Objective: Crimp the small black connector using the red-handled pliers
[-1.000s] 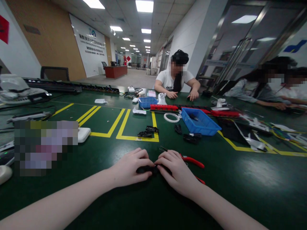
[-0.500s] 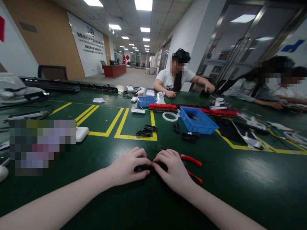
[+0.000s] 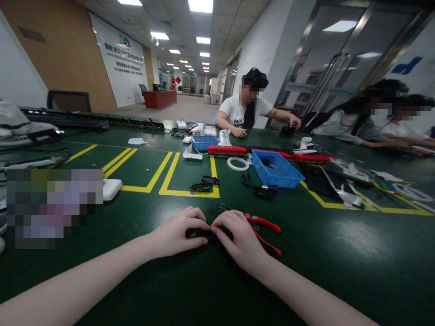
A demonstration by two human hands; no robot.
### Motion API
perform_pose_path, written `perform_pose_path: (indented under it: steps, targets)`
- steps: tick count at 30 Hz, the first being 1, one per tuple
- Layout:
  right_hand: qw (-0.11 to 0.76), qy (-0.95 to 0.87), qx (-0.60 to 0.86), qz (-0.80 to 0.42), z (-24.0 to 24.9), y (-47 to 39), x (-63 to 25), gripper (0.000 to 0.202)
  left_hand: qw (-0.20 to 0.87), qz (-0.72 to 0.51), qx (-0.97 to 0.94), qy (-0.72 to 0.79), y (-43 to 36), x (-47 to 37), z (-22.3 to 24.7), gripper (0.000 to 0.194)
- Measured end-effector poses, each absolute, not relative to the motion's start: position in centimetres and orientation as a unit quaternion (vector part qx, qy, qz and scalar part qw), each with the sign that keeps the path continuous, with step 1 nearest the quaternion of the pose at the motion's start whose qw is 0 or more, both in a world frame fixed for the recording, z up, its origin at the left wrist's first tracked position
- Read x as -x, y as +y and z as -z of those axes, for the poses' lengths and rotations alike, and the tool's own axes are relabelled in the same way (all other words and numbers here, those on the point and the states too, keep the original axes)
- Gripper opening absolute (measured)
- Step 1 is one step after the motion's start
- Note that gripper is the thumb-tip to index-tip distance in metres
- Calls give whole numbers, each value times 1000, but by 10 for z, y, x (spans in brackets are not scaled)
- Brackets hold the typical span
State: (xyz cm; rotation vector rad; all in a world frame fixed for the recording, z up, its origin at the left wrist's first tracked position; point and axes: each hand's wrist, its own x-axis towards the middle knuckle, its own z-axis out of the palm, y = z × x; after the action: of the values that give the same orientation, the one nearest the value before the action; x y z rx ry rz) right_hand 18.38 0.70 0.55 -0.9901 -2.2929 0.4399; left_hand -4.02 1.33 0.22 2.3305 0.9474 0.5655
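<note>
My left hand point(image 3: 186, 233) is closed around a small black part point(image 3: 197, 233) just above the green table point(image 3: 163, 290). My right hand point(image 3: 238, 235) pinches at the same black part's right end, and the fingertips of both hands nearly meet there. Fingers cover much of the part, so its exact kind does not show. Red-handled pliers point(image 3: 263, 222) lie on the table beside my right hand, their jaws partly hidden behind it. Past my hands lie several similar black parts point(image 3: 204, 184), and a black bundle point(image 3: 265, 192) rests to their right.
A blue bin point(image 3: 277, 174) holding dark pieces stands beyond my hands, with a smaller blue bin point(image 3: 205, 143) farther back. Near them are a white ring point(image 3: 238, 164) and red rails point(image 3: 227, 150). A white box point(image 3: 112, 189) is at left. Opposite sits a person point(image 3: 246, 106); others sit at right.
The view has turned slightly, so the scene sits a little farther left. Both hands stay on the black part, with only small finger shifts.
</note>
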Motion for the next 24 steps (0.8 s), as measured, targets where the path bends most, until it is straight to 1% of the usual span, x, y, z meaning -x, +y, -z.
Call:
perform_pose_path:
  steps: [5,15,24]
  targets:
    - [296,-872,362,-142,-5,6,-183,12,301,-211,-860,354,13,40,-5,24]
    - [288,-879,360,-119,-2,5,-182,7,298,-221,-864,341,14,40,-3,21]
    - [285,-884,344,-135,-2,7,-183,8,295,-223,-864,340,14,40,-2,22]
